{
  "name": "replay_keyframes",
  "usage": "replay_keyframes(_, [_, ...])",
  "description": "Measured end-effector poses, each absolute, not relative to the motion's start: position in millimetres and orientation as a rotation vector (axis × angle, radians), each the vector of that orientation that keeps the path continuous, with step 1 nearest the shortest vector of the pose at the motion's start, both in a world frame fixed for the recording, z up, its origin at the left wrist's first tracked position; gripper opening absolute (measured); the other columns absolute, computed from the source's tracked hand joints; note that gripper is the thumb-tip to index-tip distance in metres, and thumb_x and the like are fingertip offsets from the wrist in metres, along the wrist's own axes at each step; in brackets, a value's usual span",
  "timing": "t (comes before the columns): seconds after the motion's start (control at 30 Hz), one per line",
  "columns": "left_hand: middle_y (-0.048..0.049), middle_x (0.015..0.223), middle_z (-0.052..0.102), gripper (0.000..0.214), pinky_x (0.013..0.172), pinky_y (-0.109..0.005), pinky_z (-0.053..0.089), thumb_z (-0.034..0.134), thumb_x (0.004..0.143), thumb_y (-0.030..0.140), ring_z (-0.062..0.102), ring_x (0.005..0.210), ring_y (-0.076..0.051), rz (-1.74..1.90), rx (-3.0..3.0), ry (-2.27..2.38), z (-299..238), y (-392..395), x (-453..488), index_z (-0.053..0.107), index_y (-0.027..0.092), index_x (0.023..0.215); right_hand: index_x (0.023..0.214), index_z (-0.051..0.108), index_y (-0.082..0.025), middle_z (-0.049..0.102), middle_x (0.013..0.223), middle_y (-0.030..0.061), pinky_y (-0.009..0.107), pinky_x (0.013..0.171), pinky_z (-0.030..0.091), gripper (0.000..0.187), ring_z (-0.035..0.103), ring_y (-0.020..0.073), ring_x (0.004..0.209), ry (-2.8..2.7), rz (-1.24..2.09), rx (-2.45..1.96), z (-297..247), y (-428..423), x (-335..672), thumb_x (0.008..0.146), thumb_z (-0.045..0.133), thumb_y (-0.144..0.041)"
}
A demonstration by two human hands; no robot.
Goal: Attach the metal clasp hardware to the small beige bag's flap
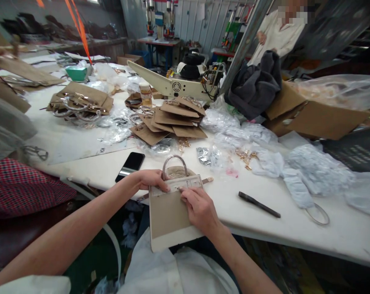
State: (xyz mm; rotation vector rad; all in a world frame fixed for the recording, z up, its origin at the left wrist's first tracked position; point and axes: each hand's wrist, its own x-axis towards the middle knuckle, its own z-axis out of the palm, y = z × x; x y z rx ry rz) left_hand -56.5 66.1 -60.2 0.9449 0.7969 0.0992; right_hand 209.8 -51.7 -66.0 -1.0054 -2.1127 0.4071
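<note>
A small beige handbag with a rounded handle lies at the near edge of the white table, its bottom hanging over the edge. My left hand is closed on the bag's upper left corner. My right hand rests on the bag's front, fingers pinched at the pale flap near the top. A narrow strap end sticks out to the right of the flap.
A black phone lies left of the bag, a dark flat tool to the right. Stacked brown bag pieces, plastic-wrapped parts and a cardboard box crowd the table behind. Another person's checked sleeve is at left; someone stands at the back right.
</note>
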Motion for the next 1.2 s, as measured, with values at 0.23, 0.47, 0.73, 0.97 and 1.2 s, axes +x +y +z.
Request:
replay_keyframes(0.23, [-0.0125,0.088,0.083,0.042,0.059,-0.025,0.06,0.104,0.064,0.028,0.075,0.07,-0.023,0.124,1.009,0.868,-52.4,64.3,-50.9,0.086,0.01,0.098,0.11,0.068,-0.024,0.078,0.129,0.0086,0.047,0.097,0.057,0.026,0.071,0.0294,0.112,-2.082,0.384,-1.036,-68.9,-54.9,207.1,0.111,0.05,-0.006])
replay_keyframes(0.47, [-0.0145,0.094,0.083,0.049,0.064,-0.025,0.064,0.105,0.061,0.03,0.077,0.074,-0.024,0.082,1.026,0.908,-46.0,65.1,-48.2,0.086,0.009,0.101,0.113,0.072,-0.022,0.078,0.121,0.0108,0.045,0.098,0.058,0.025,0.072,0.0294,0.113,-2.051,0.459,-1.089,-66.4,-57.0,208.8,0.109,0.054,-0.006])
replay_keyframes(0.73, [-0.015,0.092,0.083,0.051,0.058,-0.024,0.062,0.104,0.061,0.03,0.077,0.069,-0.024,0.098,1.013,0.908,-46.4,61.1,-49.0,0.084,0.008,0.103,0.105,0.087,-0.024,0.08,0.113,0.0082,0.033,0.078,0.06,0.01,0.076,0.0257,0.101,-1.61,0.907,-1.134,-29.6,-34.3,226.8,0.1,0.079,-0.027])
replay_keyframes(0.97, [-0.0116,0.085,0.082,0.039,0.052,-0.021,0.058,0.102,0.062,0.024,0.075,0.066,-0.021,0.134,0.998,0.858,-42.0,57.8,-47.4,0.084,0.011,0.094,0.104,0.089,-0.023,0.081,0.085,0.0019,0.029,0.068,0.056,0.017,0.073,0.0193,0.07,-1.728,1.162,-1.263,-30.3,-7.5,213.5,0.093,0.078,-0.018])
replay_keyframes(1.2, [-0.0126,0.089,0.082,0.046,0.053,-0.021,0.058,0.102,0.062,0.027,0.076,0.068,-0.022,0.111,1.018,0.835,-43.1,58.2,-49.8,0.085,0.01,0.101,0.094,0.087,-0.021,0.082,0.094,0.0018,0.03,0.079,0.052,0.023,0.073,0.0195,0.085,-2.052,0.964,-1.238,-20.1,0.5,209.5,0.089,0.076,-0.002])
